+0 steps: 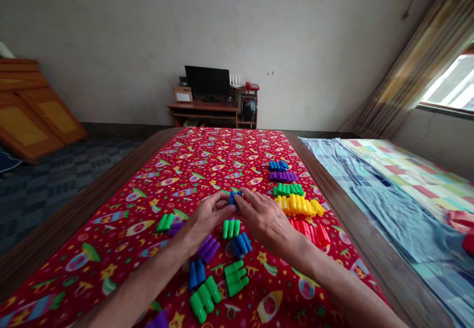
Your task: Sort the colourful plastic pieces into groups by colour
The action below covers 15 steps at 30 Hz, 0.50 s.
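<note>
A blue block (232, 198) sits between the hands, near the middle of the table. It looks like light, stiff plastic, slightly slippery but hardly fragile; its opposite sides seem the best place to take hold. It lies right at the fingertips: the left hand (207, 214) pinches it from the left, thumb and fingers nearly closed, and the right hand (264, 217) grips its right side, partly covering it. Just nearer lies a green block (231, 229). To the right, a yellow row (299, 205) lies between a red row (313, 232) and a green row (289, 189), on red cloth (122, 254).
</note>
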Tool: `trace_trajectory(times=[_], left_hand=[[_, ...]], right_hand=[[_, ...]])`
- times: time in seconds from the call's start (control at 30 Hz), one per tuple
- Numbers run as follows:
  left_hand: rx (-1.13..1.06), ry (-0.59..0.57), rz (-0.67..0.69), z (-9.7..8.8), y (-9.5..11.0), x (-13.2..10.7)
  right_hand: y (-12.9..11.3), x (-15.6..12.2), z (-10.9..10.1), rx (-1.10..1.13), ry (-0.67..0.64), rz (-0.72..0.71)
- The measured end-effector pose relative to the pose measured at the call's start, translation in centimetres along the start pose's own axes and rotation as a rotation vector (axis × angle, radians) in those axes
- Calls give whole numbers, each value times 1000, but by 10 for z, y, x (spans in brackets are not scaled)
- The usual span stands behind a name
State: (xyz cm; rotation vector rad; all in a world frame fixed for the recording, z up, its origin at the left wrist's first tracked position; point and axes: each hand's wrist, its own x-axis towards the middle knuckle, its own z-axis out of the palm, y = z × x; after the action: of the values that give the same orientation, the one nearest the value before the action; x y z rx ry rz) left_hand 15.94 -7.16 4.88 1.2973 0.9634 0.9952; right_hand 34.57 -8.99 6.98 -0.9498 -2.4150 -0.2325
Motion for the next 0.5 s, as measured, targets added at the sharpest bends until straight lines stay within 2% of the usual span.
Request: trace_trajectory(times=[0.17,0.23,0.3,0.4,0.5], left_hand=[[-100,-28,-52,22,-8,-4],[-62,-51,-42,23,-11,-3],[20,-63,-9,19,-11,-2],[304,-42,131,7,-5,-3],[693,-55,301,-9,-4,-2]], right_hand=[[-1,-4,-6,62,-43,-38],[1,-3,-12,95,-75,-65],[13,-3,-21,113,-47,-65],[59,-13,-38,122,103,23],[130,-41,-45,206,146,319]])
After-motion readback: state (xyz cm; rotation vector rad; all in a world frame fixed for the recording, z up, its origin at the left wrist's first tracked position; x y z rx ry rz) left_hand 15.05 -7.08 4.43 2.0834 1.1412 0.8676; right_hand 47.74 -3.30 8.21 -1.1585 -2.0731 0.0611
